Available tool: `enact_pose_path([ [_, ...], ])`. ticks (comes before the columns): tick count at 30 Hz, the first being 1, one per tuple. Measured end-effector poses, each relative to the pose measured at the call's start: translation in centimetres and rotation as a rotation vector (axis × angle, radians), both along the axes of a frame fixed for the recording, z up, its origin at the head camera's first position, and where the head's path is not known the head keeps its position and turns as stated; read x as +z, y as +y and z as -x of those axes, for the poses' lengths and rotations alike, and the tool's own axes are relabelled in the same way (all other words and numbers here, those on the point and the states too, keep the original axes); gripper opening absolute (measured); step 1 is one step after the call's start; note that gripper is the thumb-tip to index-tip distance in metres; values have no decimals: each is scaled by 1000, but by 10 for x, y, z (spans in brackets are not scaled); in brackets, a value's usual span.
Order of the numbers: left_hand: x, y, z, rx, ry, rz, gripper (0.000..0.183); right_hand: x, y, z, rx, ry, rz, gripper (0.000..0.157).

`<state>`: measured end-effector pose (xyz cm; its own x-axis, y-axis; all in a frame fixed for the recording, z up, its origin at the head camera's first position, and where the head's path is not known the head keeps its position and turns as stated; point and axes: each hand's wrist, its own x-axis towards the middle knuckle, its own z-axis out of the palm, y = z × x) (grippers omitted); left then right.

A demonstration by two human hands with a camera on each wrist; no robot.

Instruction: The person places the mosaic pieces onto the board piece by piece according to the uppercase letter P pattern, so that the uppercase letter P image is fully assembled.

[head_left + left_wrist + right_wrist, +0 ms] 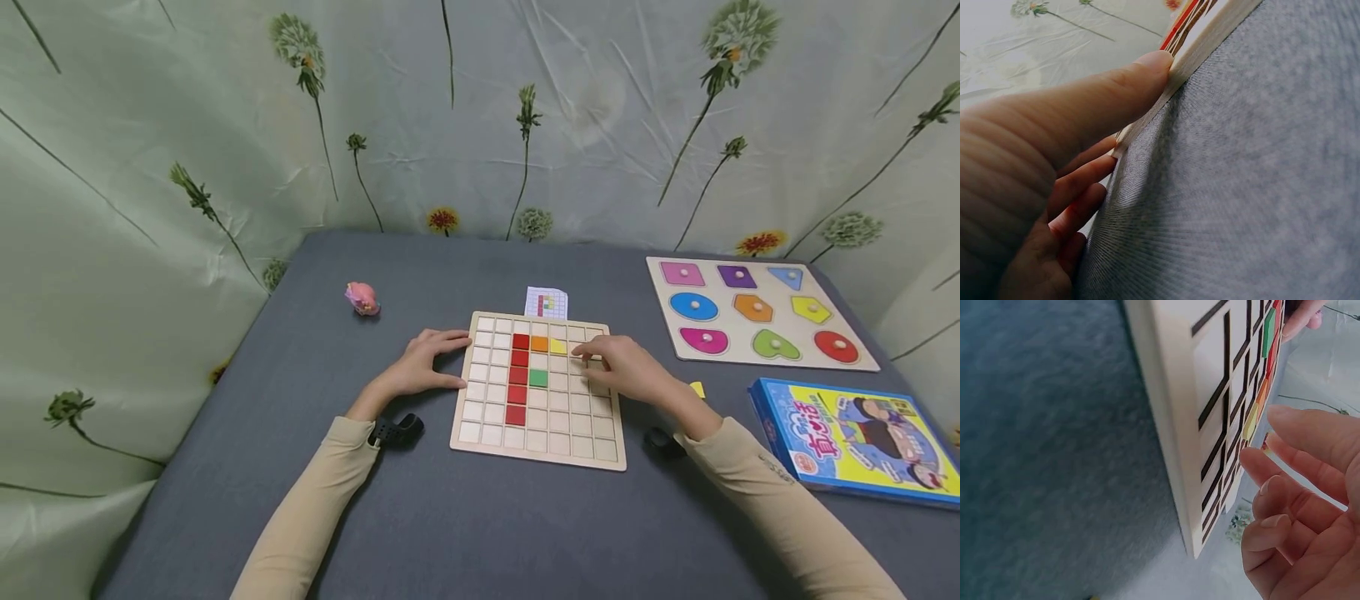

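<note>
A wooden grid board (pixel 573 443) lies on the grey table. In it, several red tiles (pixel 517 374) form a column. To their right sit an orange tile (pixel 539 343), a yellow tile (pixel 558 346) and a green tile (pixel 537 378). My left hand (pixel 420 364) rests at the board's left edge, its thumb (pixel 1141 72) touching the rim in the left wrist view. Over the board's right side hovers my right hand (pixel 626 367), close to the yellow tile. The right wrist view shows its fingers (pixel 1260 462) loosely bent, with nothing between thumb and fingertips.
Behind the board is a small pattern card (pixel 546 302). A pink figurine (pixel 363 298) stands at the back left. On the right are a shape puzzle board (pixel 763 312) and a blue-and-yellow box (pixel 862 442). A yellow piece (pixel 698 389) lies beside the right wrist.
</note>
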<state>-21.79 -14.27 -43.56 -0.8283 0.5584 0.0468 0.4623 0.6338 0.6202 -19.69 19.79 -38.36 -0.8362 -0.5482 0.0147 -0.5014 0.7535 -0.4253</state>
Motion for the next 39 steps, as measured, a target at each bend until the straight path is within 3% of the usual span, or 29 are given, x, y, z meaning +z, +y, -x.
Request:
enact_pose_path([
  [39,1,2,2,4,-8,9,71,3,67,-32,-126,72,-58,31],
])
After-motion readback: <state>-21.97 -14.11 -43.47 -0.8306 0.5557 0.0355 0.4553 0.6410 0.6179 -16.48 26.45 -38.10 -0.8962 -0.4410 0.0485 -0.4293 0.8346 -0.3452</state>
